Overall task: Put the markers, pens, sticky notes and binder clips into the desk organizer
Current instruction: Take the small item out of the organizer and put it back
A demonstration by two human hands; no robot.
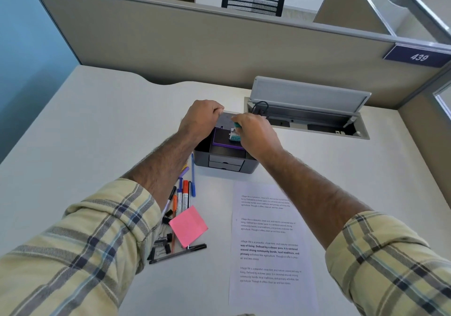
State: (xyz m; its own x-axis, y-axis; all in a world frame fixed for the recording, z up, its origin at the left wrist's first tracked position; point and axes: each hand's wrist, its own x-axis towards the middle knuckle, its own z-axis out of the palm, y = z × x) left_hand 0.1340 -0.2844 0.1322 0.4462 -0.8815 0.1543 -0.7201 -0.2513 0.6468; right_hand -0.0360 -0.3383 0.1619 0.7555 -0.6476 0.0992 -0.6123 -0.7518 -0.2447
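Right hand (256,136) pinches teal item (235,136) (seemingly upright) over organizer (227,167).

Desk organizer (227,164): dark grey plastic, matt. Desk (97,132): smooth, matt, pale laminate. Partition (195,42): woven cloth panel. Sticky notes (188,225) and printed sheet (271,242): matt paper. Markers (185,196): glossy plastic barrels. Binder clips (159,242): black, matt. Cable-tray lid (310,93): matt grey metal. Sleeves (73,254): woven cloth. Small teal item (235,138): material cannot be told

Left hand (200,118) grips desk organizer (225,166) rim; right hand (256,135) holds teal item (236,138) over it; markers (184,195) beside.
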